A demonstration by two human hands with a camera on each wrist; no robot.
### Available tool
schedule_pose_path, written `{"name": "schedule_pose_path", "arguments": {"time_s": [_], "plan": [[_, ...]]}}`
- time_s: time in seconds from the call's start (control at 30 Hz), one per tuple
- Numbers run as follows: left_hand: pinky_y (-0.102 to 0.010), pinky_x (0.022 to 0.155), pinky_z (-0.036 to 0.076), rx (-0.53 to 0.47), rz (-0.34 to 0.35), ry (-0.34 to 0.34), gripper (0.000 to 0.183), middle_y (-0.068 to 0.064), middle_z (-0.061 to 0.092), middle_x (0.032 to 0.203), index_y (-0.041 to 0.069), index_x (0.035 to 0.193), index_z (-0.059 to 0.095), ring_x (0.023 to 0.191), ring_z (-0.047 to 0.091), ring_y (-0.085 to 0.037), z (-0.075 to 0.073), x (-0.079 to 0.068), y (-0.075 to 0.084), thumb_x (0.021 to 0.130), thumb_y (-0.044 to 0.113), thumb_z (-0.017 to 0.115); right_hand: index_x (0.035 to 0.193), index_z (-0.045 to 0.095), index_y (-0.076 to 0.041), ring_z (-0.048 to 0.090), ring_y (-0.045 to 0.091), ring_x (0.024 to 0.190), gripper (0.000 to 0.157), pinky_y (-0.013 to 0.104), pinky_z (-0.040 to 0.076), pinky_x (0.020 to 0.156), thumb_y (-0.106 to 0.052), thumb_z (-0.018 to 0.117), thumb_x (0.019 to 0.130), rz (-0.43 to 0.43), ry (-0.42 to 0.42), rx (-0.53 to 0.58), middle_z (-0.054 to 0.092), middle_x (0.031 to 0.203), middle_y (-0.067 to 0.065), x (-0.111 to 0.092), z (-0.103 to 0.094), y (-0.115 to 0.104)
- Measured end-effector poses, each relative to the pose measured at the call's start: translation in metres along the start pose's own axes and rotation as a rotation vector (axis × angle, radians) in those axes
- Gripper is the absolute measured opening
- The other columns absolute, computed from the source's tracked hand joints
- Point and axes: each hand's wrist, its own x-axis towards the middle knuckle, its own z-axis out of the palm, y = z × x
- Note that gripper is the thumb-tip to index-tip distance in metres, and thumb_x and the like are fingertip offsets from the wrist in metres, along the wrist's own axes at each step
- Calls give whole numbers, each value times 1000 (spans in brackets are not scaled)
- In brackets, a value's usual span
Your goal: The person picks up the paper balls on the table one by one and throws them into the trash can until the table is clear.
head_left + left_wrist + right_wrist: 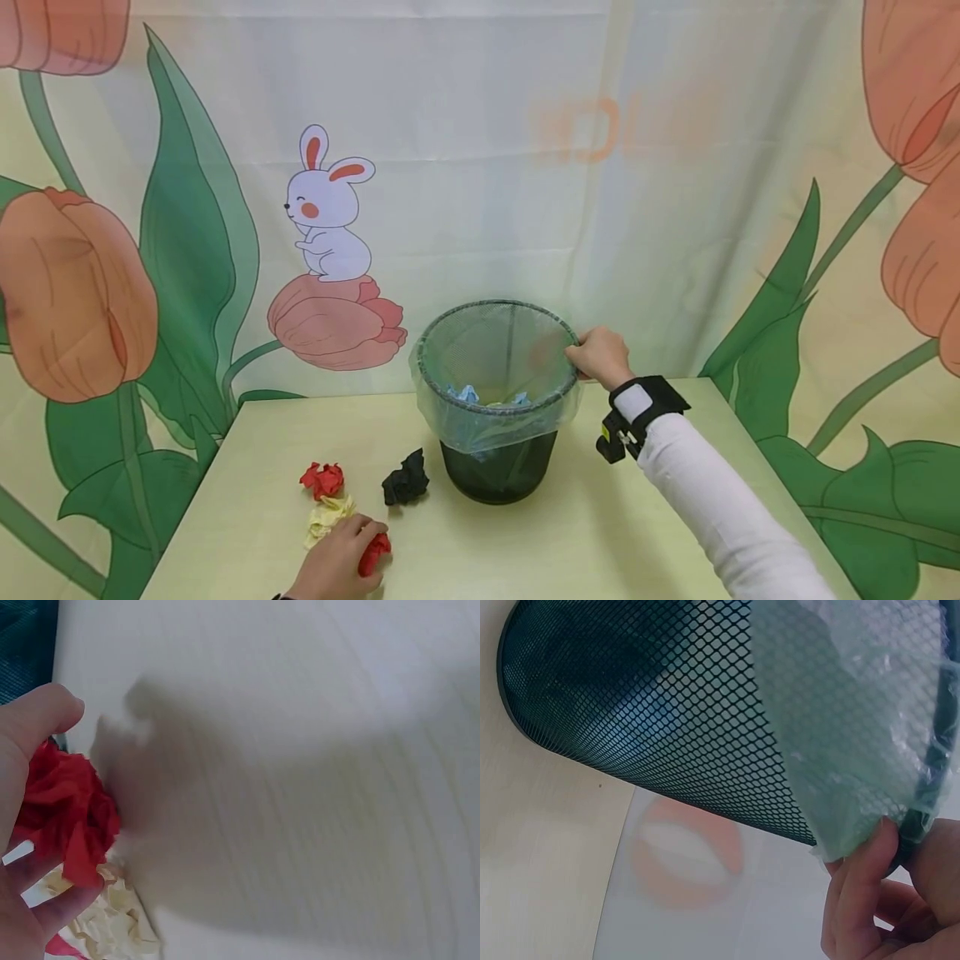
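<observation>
A black mesh wastebasket stands on the table, lined with a thin translucent plastic bag folded over its rim. My right hand grips the rim at the right side, with the bag's edge under the fingers. Several blue crumpled papers lie inside. At the front left, my left hand holds a crumpled red paper ball, its fingers curled round it. Just beyond that hand sits a cream paper ball, partly covered by it in the head view.
Another red paper ball lies behind the cream one. A black paper ball rests just left of the wastebasket. Behind the pale table hangs a curtain printed with tulips and a rabbit.
</observation>
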Motion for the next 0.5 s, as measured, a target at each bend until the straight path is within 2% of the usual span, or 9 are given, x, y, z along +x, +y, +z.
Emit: {"name": "schedule_pose_path", "arguments": {"time_s": [0.27,0.5], "plan": [[-41,72,49,12,5,-32,50,0,54,101,16,110,61,89,51,-20,10,5,-4,64,29,77,44,29,-18,52,11,39,43,20,25,36,-10,53,79,-6,-6,-4,31,38,-5,0,-1,0],[-36,65,47,-17,23,-47,41,1,52,96,18,104,62,85,47,-18,15,7,-4,66,25,75,44,29,-18,56,13,41,44,20,28,36,-11,53,80,-9,-8,-6,30,37,-6,-2,-2,-1]]}}
